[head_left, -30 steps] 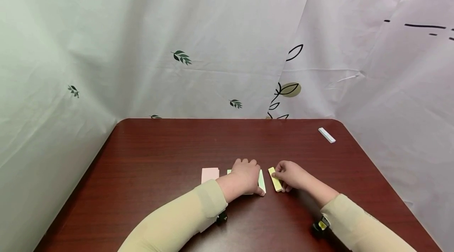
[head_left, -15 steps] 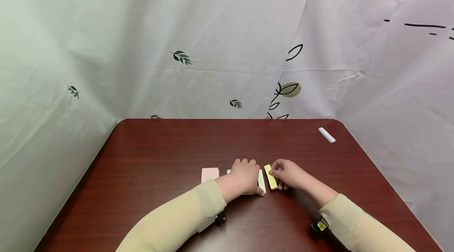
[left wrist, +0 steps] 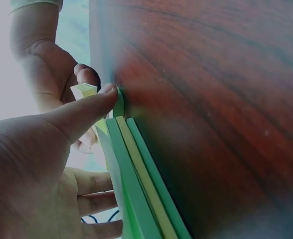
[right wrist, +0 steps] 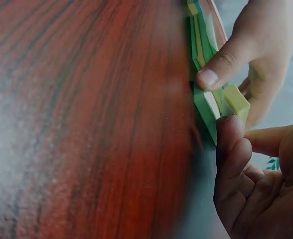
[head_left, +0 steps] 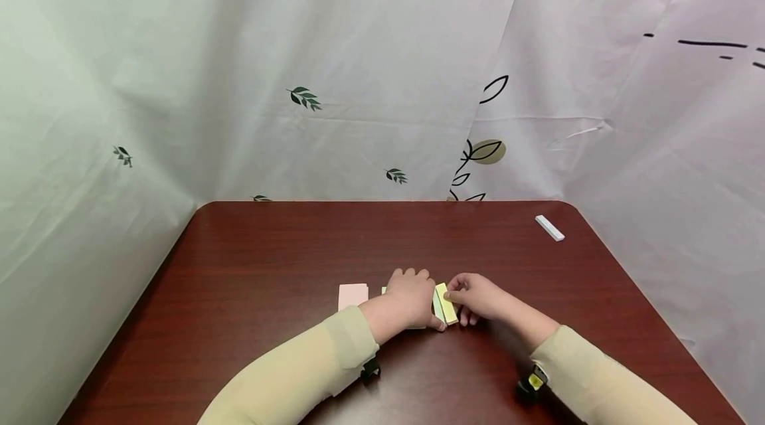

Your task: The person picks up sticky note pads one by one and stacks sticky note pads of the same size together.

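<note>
Right hand (head_left: 478, 299) fingers pinching yellow block (head_left: 445, 294), left hand (head_left: 412, 299) seemingly curled, pressing green blocks (left wrist: 136, 189)

Table (head_left: 269, 259): dark reddish-brown, wood-grain pattern. Yellow block (head_left: 446, 302): pale yellow, plain, w/ right hand (head_left: 478, 297). Green block (head_left: 439, 306): light green w/ whitish face, next to left hand (head_left: 412, 297); wrist views show green and yellow strips stacked (left wrist: 136, 184). Pink block (head_left: 353, 295): pale pink, plain. White block (head_left: 550, 228): plain white, far right corner. Sleeves (head_left: 299, 372): beige/cream, plain. Backdrop sheet (head_left: 358, 46): whitish, sparse dark green leaf sprigs, black outline leaves, one olive-filled leaf.
</note>
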Motion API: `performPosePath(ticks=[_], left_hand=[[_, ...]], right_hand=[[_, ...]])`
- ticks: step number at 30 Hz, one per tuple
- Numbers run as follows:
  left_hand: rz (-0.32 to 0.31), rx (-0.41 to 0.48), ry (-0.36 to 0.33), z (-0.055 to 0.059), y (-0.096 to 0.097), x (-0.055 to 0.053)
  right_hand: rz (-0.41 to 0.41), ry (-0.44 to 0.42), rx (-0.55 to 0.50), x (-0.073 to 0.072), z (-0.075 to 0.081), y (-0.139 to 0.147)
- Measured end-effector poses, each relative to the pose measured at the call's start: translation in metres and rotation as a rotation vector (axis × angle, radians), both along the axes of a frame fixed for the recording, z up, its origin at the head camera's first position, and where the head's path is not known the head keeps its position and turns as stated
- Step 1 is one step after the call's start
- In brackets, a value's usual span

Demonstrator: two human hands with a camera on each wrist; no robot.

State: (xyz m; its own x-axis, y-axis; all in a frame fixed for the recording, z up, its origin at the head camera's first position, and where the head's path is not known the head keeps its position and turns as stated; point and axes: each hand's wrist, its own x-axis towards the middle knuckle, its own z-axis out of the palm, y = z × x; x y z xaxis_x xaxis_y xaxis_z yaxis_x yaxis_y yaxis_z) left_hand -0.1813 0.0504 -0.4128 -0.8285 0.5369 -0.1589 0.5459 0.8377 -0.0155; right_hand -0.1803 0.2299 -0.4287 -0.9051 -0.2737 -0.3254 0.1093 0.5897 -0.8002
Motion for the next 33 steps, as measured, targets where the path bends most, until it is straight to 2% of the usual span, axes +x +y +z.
performPosePath(ticks=[9, 16, 26, 33], left_hand=[[-0.032, -0.013, -0.017, 0.002, -0.002, -0.001], [-0.026, -0.029, -0.021, 0.002, -0.002, -0.004], [-0.043, -0.027, -0.003, 0.003, -0.002, -0.003], [-0.035, -0.026, 0.001, 0.002, -0.002, -0.003]], right_hand=[[-0.038, -0.011, 0.053, 0.001, -0.005, -0.003], [-0.066, -0.008, 0.066, 0.0, -0.005, -0.005], [-0.008, 0.079, 0.12, 0.0, -0.006, -0.009], [-0.018, 0.076, 0.135, 0.0, -0.006, -0.012]])
